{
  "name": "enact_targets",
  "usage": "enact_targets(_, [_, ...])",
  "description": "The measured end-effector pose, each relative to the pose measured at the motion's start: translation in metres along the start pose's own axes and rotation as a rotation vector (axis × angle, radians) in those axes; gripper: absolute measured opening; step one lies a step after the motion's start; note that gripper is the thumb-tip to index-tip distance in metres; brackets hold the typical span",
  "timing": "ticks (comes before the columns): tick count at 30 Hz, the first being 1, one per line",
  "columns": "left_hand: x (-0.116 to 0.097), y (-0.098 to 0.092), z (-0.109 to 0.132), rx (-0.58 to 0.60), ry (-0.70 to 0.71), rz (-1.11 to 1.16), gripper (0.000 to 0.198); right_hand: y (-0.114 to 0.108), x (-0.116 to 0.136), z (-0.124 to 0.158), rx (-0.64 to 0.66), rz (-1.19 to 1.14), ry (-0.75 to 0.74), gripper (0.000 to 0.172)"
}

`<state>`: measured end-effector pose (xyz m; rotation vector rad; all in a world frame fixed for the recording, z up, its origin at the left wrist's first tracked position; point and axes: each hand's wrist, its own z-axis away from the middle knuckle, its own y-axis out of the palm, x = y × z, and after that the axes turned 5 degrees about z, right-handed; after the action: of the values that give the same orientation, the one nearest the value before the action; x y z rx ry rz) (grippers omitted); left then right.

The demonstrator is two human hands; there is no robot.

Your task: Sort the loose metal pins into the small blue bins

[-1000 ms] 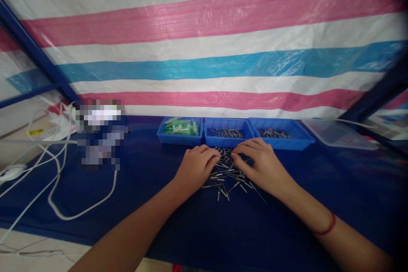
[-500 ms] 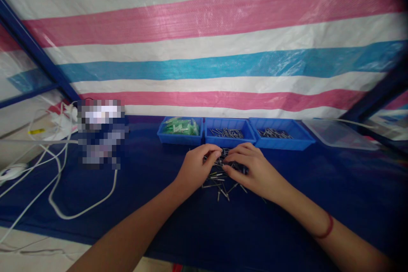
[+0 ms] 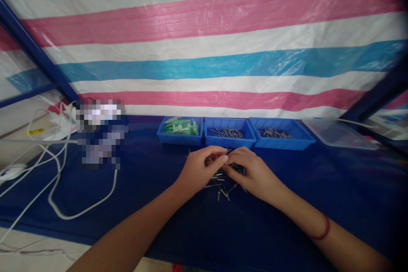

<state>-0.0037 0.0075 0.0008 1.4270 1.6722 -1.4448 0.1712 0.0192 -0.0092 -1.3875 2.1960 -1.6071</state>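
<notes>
A loose pile of thin metal pieces that look like blind rivets lies on the dark blue table top. Over the pile, my left hand has its thumb and forefinger pinched together; whatever lies between them is too small to make out. My right hand curls in from the other side with fingers closed, its fingertips meeting those of the left. What it holds is hidden. Just behind the hands is a blue bin holding similar metal pieces.
A blue bin with green plastic pieces stands to the left, another blue bin with metal pieces to the right. Farther right lies a clear plastic lid. White cables tangle at the left. A striped sheet hangs behind.
My left hand has moved slightly right, bringing its pinched fingertips against my right hand's. Some rivets at the pile's left have come into view. The bins have not moved.
</notes>
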Motion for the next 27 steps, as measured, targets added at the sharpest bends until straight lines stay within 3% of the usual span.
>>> enact_targets(5, [0.002, 0.001, 0.000, 0.054, 0.005, -0.029, 0.018, -0.003, 0.000, -0.001, -0.026, -0.003, 0.019, 0.016])
enact_targets(11, [0.011, 0.004, -0.002, -0.023, -0.107, 0.301, 0.018, -0.004, 0.001, -0.001, -0.101, -0.178, 0.084, 0.016])
enact_targets(16, [0.010, 0.004, -0.004, -0.051, -0.149, 0.394, 0.018, -0.003, 0.000, 0.000, -0.192, -0.251, 0.190, 0.017])
enact_targets(22, [0.009, 0.004, -0.004, -0.121, -0.154, 0.389, 0.018, 0.001, 0.000, 0.001, -0.153, -0.272, 0.202, 0.016])
enact_targets(27, [0.008, 0.005, -0.003, -0.100, -0.163, 0.370, 0.021, 0.000, 0.003, -0.001, -0.117, -0.311, 0.190, 0.017])
